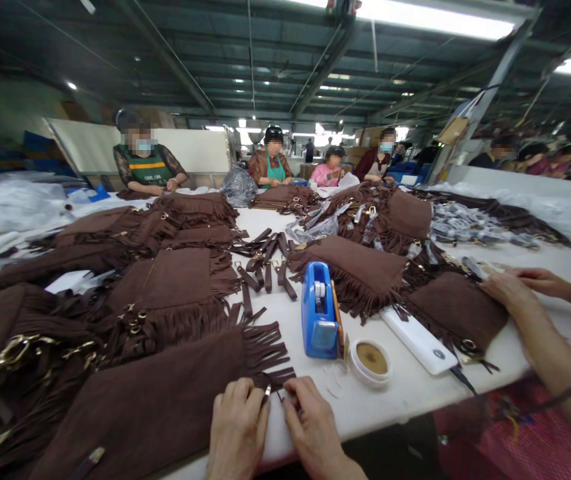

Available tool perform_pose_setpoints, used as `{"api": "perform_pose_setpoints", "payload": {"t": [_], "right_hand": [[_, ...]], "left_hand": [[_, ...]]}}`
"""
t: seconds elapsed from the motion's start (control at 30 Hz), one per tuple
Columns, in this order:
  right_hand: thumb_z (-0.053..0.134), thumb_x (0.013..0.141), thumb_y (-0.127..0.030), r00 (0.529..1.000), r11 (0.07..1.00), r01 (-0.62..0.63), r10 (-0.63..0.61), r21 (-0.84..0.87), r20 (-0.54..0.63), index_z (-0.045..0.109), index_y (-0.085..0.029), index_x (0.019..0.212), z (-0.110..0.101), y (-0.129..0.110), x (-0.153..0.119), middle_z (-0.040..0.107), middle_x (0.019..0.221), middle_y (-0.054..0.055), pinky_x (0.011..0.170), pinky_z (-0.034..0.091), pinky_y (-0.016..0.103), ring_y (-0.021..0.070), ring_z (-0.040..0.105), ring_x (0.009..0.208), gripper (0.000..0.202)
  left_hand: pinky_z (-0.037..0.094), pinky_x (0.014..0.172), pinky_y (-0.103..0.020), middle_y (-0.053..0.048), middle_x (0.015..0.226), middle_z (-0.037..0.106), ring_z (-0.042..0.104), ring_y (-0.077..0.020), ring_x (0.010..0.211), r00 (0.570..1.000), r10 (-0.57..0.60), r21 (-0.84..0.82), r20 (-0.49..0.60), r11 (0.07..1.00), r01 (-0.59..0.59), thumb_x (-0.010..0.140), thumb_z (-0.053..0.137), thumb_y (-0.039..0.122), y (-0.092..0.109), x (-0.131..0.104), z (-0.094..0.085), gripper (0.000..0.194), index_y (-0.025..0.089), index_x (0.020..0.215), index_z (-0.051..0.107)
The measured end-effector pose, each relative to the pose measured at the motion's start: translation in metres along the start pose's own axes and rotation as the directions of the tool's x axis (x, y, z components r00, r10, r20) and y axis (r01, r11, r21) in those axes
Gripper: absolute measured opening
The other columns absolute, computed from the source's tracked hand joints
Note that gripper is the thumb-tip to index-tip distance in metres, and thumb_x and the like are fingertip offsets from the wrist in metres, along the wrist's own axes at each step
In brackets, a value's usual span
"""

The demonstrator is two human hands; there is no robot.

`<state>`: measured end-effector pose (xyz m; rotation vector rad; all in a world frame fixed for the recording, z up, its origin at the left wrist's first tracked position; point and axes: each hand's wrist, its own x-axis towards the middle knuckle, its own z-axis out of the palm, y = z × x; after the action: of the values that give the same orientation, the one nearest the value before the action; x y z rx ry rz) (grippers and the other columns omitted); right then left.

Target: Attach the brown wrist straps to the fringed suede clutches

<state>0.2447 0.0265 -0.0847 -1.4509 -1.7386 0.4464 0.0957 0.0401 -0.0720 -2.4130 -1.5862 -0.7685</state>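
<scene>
Near the table's front edge, my left hand (pixel 238 423) has its fingers closed around a small dark piece with a shiny metal part (pixel 268 391). Just to its right, my right hand (pixel 310 423) is closed in a pinch; what lies between its fingertips is too small to name. A large brown fringed bag (pixel 165 393) lies flat to the left, its fringe reaching behind my left hand. Beyond my hands, short brown straps (pixel 265 270) with metal rings lie on the white table (pixel 285 353).
A blue tape dispenser (pixel 320 320), a round tub (pixel 371 362) and a white power bank (pixel 420 340) stand right of centre. More fringed bags (pixel 165 277) are piled left and behind. At right, another person's hands (pixel 515 290) touch a bag. Several people sit opposite.
</scene>
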Motion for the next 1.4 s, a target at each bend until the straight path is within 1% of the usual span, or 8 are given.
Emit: {"api": "perform_pose_setpoints", "payload": {"t": [0.2,0.33,0.6,0.8,0.97,1.1,1.23,1.4], "right_hand": [[0.043,0.080,-0.013,1.000,0.999,-0.028,0.028,-0.041,-0.001,0.057,-0.020,0.078,0.006,-0.007,0.002,0.059,0.074,0.001,0.062,0.043,0.021,0.0123,0.058,0.068,0.016],[0.044,0.080,-0.015,0.997,0.996,-0.068,0.069,-0.056,0.030,0.060,-0.020,0.074,0.009,-0.017,0.008,0.062,0.072,0.001,0.062,0.043,0.022,0.0130,0.060,0.067,0.018],[0.046,0.081,-0.019,0.983,0.983,-0.167,0.172,-0.078,0.062,0.064,-0.021,0.073,0.008,-0.021,0.012,0.065,0.072,0.002,0.061,0.044,0.025,0.0161,0.062,0.065,0.019],[0.047,0.079,-0.018,0.941,0.951,-0.308,0.310,-0.033,0.135,0.064,-0.020,0.068,0.005,-0.022,0.018,0.066,0.071,0.004,0.063,0.044,0.027,0.0174,0.062,0.067,0.020],[0.050,0.072,-0.017,0.895,0.903,-0.426,0.412,0.057,0.172,0.062,-0.019,0.059,0.005,-0.023,0.024,0.064,0.060,0.001,0.058,0.040,0.024,0.0150,0.057,0.058,0.018],[0.050,0.069,-0.016,0.867,0.876,-0.480,0.463,0.057,0.184,0.061,-0.017,0.057,0.007,-0.023,0.025,0.062,0.057,0.001,0.057,0.038,0.023,0.0133,0.053,0.056,0.016],[0.049,0.068,-0.013,0.866,0.876,-0.481,0.468,0.032,0.178,0.061,-0.016,0.059,0.007,-0.021,0.025,0.062,0.060,0.001,0.059,0.037,0.023,0.0136,0.053,0.060,0.015],[0.046,0.071,-0.021,0.841,0.827,-0.517,0.444,0.220,0.310,0.058,-0.016,0.053,0.003,-0.017,0.032,0.052,0.050,-0.002,0.051,0.031,0.021,0.0106,0.045,0.052,0.022]], "left_hand": [[0.038,0.064,-0.029,-0.002,0.079,0.061,0.055,-0.0164,0.075,0.992,-0.122,-0.046,-0.035,0.992,0.120,0.080,0.048,0.019,-0.005,-0.003,0.013,0.014,0.022,0.075,0.061],[0.039,0.063,-0.027,-0.002,0.081,0.063,0.057,-0.0147,0.074,0.989,-0.021,-0.050,-0.146,0.999,0.014,0.079,0.051,0.020,-0.007,-0.007,0.013,0.012,0.022,0.084,0.062],[0.039,0.069,-0.029,-0.005,0.080,0.063,0.055,-0.0160,0.076,0.955,0.078,-0.030,-0.287,0.995,-0.091,0.080,0.047,0.008,0.000,-0.013,0.017,0.020,0.018,0.089,0.062],[0.041,0.070,-0.033,-0.007,0.080,0.062,0.053,-0.0188,0.077,0.929,0.148,-0.015,-0.338,0.987,-0.163,0.076,0.051,0.002,0.003,-0.017,0.021,0.023,0.015,0.093,0.060],[0.041,0.069,-0.035,-0.009,0.080,0.061,0.053,-0.0199,0.077,0.908,0.194,0.025,-0.371,0.980,-0.200,0.075,0.054,0.002,0.002,-0.019,0.021,0.022,0.012,0.094,0.059],[0.040,0.067,-0.030,-0.006,0.078,0.059,0.052,-0.0154,0.073,0.914,0.125,-0.026,-0.386,0.989,-0.146,0.078,0.054,0.007,0.001,-0.017,0.019,0.015,0.014,0.090,0.060],[0.039,0.065,-0.027,-0.005,0.076,0.058,0.051,-0.0139,0.071,0.918,0.022,-0.105,-0.396,0.992,-0.069,0.082,0.049,0.008,0.002,-0.013,0.015,0.013,0.014,0.084,0.061],[0.039,0.065,-0.029,-0.006,0.076,0.059,0.050,-0.0156,0.071,0.915,0.052,-0.097,-0.401,0.990,-0.099,0.079,0.052,0.005,0.003,-0.014,0.016,0.013,0.012,0.086,0.060]]}}
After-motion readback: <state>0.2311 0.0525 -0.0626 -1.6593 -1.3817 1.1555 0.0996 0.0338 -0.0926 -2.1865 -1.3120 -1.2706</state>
